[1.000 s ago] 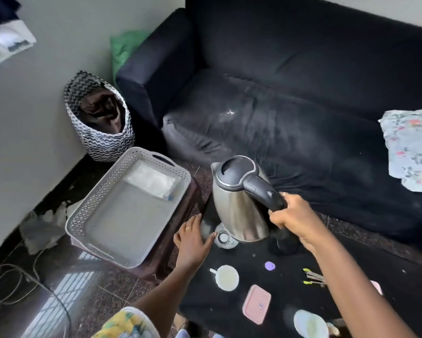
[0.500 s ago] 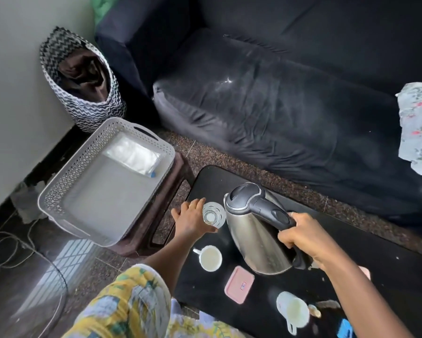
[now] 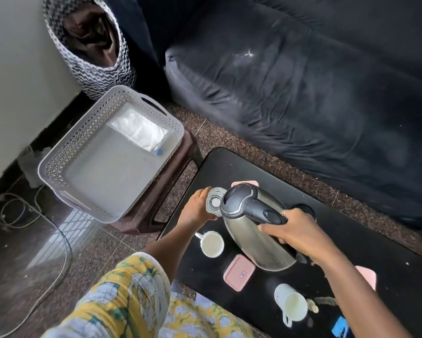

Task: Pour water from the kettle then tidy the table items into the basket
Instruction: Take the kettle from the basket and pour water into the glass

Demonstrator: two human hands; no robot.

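Two stages make up this job, and the first, the pouring, is in hand. Largest in view is the black bench (image 3: 366,242), with the grey lattice basket (image 3: 58,164) well apart on a brown stool (image 3: 166,191) to its left, holding only a clear plastic packet (image 3: 139,130). Above the bench the steel kettle (image 3: 258,230) is tilted, its lid end toward a clear glass (image 3: 213,202). The right hand (image 3: 295,230) has its grip wrapped tight round the black handle; the left hand (image 3: 197,208) has its grip curled against the glass's side, steadying it. No stream of water can be made out. Smaller items wait on the bench: two white mugs (image 3: 212,243), one lying over, and a pink lidded box (image 3: 239,273). Next comes a slow, controlled tip with the spout over the narrow rim, probably while the glass is held firm.
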